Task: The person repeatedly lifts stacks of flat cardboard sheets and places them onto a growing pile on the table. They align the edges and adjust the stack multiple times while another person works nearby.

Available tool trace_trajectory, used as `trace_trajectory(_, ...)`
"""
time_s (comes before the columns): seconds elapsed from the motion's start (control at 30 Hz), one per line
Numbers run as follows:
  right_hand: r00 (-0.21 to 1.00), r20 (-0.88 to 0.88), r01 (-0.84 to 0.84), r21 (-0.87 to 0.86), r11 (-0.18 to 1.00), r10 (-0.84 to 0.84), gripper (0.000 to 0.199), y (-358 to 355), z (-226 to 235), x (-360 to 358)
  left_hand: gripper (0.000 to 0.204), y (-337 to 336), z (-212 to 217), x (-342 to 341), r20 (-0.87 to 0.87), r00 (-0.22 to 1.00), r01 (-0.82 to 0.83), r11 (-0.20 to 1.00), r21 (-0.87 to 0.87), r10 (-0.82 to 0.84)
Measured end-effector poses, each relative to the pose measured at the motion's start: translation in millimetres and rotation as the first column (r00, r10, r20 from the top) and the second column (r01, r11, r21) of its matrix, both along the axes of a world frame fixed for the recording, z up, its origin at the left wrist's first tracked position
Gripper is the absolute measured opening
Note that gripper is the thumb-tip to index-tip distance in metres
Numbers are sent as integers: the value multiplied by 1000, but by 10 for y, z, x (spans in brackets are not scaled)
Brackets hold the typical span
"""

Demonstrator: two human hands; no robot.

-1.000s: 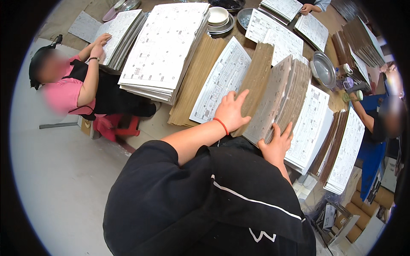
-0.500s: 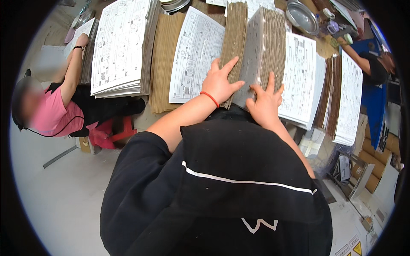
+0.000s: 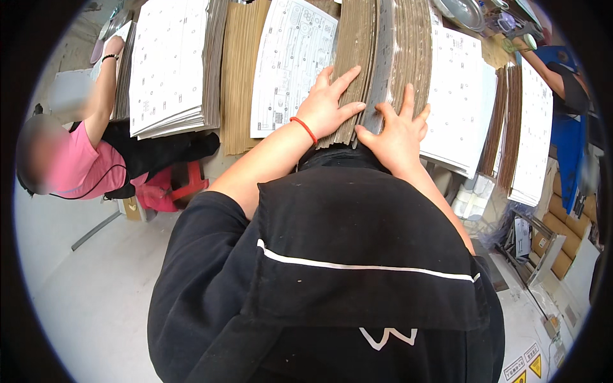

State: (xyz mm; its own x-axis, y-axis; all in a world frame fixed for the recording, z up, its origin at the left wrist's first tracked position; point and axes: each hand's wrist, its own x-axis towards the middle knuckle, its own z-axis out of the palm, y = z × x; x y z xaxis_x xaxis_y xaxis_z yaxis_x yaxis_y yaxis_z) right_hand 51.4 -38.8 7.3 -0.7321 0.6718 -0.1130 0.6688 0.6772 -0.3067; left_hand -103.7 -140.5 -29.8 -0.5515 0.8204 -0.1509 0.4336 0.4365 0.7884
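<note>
Two thick board stacks stood side by side, brown edges showing, midway along the tabletop [image 3: 491, 53]'s near edge. The left hand [image 3: 327, 105] touched the left board stack [image 3: 357, 38], its fingers spread; one red wristband [image 3: 304, 129] circled that wrist. The right hand [image 3: 401, 131] touched the right board stack [image 3: 412, 51], its fingers also spread. Leftward along the near edge came one diagram sheet [image 3: 290, 70], one brown stack [image 3: 242, 80] and one tall white-topped stack [image 3: 169, 70]; rightward, one white sheet pile [image 3: 454, 96], then one brown-edged stack [image 3: 534, 124]. One metal basin [image 3: 463, 13] sat farther from that edge. Two co-workers showed: one pink-shirted person [image 3: 96, 159] left, one dark-sleeved person [image 3: 571, 89] right.
</note>
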Motion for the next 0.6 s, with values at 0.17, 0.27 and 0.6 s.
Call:
trace_trajectory(0.17,1000,-20,10,3,1000,-10,61,3,-40,17,82,-55,-28,-24,52,999,15,999,41,-17)
trace_trajectory(0.27,1000,-15,4,8,1000,-3,63,7,-58,30,82,-81,-67,-39,17,999,31,997,66,-32)
trace_trajectory(0.6,999,-23,25,4,1000,-25,67,72,-144,111,83,-121,-131,-121,29,999,18,997,76,-20)
